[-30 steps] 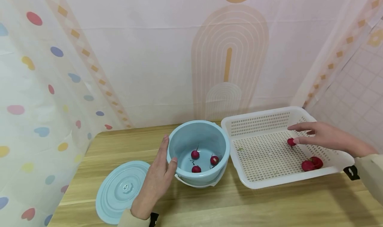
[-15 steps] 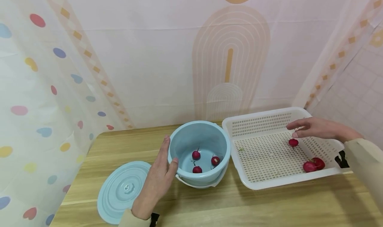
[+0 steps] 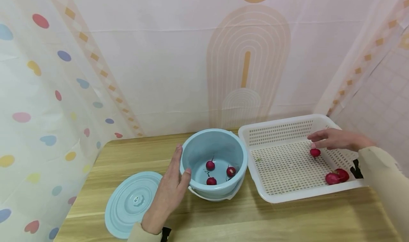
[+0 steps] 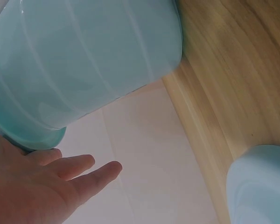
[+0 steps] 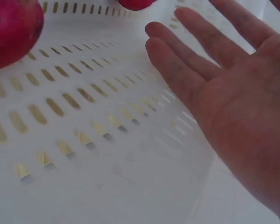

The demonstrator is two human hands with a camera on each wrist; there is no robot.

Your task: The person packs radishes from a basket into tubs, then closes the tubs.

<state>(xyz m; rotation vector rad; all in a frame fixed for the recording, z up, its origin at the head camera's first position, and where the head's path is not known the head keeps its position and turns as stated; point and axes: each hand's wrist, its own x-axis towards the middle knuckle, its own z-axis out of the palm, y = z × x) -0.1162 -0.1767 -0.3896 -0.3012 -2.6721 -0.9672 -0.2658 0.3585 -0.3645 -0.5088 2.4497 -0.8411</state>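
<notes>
So the left hand [image 3: 167,196] is laid flat against the outer wall of the light blue bucket [image 3: 213,147], fingers straight and pressed together, thumb hooked onto the rim, nothing actually gripped. Just inside that wall, three radishes [image 3: 211,181] are sitting in the bottom of the bucket. On the other side of that hand, the matching blue lid [image 3: 131,203] is lying flat on the wooden table [image 3: 255,220], just beside the wrist.

Further back, the right hand [image 3: 335,139] is held over the white perforated basket [image 3: 281,128], fingers spread and relaxed, holding nothing. A single radish [image 3: 315,152] is seen just below the fingertips; whether it's touched can't be told. Two more radishes [image 3: 337,176] are parked in the basket corner near the sleeve [image 3: 380,174].
</notes>
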